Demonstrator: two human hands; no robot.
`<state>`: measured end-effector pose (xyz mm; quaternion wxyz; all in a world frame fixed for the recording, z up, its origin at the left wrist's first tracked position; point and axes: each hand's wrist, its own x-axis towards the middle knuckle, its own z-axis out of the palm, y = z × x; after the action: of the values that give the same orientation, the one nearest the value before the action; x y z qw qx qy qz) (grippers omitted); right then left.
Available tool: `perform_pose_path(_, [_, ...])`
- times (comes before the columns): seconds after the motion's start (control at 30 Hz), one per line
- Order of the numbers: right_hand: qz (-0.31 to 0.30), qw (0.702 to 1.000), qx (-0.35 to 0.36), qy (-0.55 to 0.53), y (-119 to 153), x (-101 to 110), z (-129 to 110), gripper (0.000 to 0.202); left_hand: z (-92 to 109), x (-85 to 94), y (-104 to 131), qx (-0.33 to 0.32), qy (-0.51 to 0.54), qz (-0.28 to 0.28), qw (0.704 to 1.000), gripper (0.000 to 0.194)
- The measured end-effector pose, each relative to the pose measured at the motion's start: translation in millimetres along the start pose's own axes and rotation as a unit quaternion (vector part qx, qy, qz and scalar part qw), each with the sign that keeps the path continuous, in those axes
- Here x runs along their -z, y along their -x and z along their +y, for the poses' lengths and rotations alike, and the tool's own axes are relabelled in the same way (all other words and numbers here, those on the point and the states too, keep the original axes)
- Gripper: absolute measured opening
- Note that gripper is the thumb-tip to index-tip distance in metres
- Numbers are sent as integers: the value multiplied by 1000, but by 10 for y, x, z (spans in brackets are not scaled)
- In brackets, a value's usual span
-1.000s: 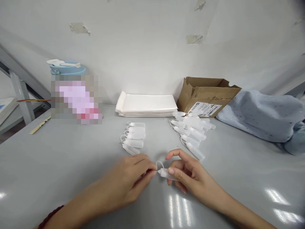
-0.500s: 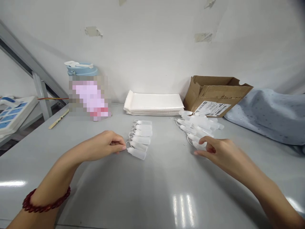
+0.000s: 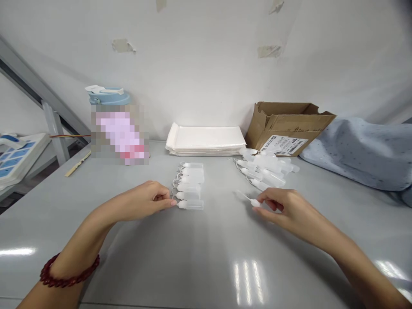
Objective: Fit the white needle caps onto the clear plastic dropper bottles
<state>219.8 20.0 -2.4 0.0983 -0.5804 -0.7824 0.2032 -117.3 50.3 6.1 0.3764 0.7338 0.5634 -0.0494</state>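
Note:
My left hand (image 3: 154,199) is closed in a pinch at the cap end of the nearest small plastic dropper bottle (image 3: 193,204). That bottle lies level at the near end of a column of several similar translucent bottles (image 3: 193,177), thin white loops at their left ends. In the fingertips of my right hand (image 3: 273,204) is another dropper bottle (image 3: 255,202), its cap and thin strap pointing left; my fingers hide most of its body. Just behind that hand lies a loose heap of bottles (image 3: 268,165).
A stack of white padded envelopes (image 3: 209,139) stands against the wall. Right of it are an open cardboard box (image 3: 289,128) and a blue-grey cloth (image 3: 354,159). A blue-lidded container (image 3: 109,98), partly pixelated, stands at the left, near a thin wooden strip (image 3: 77,164).
The nearest bottle in the column has turned from slanted to level under my left fingers. My right hand has moved left, drawing one bottle away from the heap.

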Motion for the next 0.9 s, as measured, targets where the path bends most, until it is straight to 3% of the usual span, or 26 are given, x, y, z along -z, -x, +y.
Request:
perform_pose_path(0.1, [9, 993, 77, -88, 15, -58, -119, 17, 82, -8, 46, -16, 16, 43, 999, 45])
perform_pose_path(0.2, [-3, 981, 117, -153, 34, -131, -237, 13, 250, -87, 92, -84, 65, 93, 990, 42])
perform_pose_path(0.3, [-36, 974, 124, -189, 65, -191, -345, 12, 434, -235, 111, -132, 127, 79, 980, 28])
perform_pose_path(0.4, [-68, 967, 126, -212, 94, -228, -418, 14, 548, -378, 97, -157, 143, 55, 976, 29])
perform_pose_path(0.57, [-99, 959, 117, -240, 114, -256, -443, 19, 594, -489, 72, -204, 113, 83, 969, 26])
perform_pose_path(0.77, [-91, 952, 101, -273, 113, -221, -445, 26, 562, -546, 41, -260, 38, 115, 958, 31])
perform_pose_path(0.9, [-89, 943, 74, -313, 113, -189, -449, 25, 572, -541, 42, -226, 65, 100, 967, 33])
